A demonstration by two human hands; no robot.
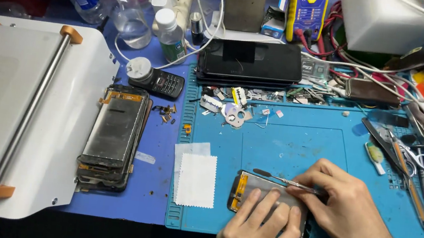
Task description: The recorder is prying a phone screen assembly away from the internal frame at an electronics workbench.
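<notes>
The phone screen panel [267, 194] lies flat on the blue work mat [295, 139] at roughly 6 o'clock of the mat, close to its near edge, its orange flex strip toward 9 o'clock. The left hand [258, 230] rests on top of it from 6 o'clock, fingers spread and pressing down, apparently to pin the panel so it cannot slide. The right hand [343, 203] comes in from 4 o'clock and pinches a thin metal pry tool [285, 180], the blade laid low along the panel's far edge and pointing toward 9 o'clock; the shallow angle suits working at the seam. A white wipe [196, 180] sits just beside the panel at 9 o'clock, within reach. A stack of other screens [114, 137] lies off the mat at 9 o'clock on the desk [154, 181], well apart. Tweezers and pens [413, 174] lie at 3 o'clock.
</notes>
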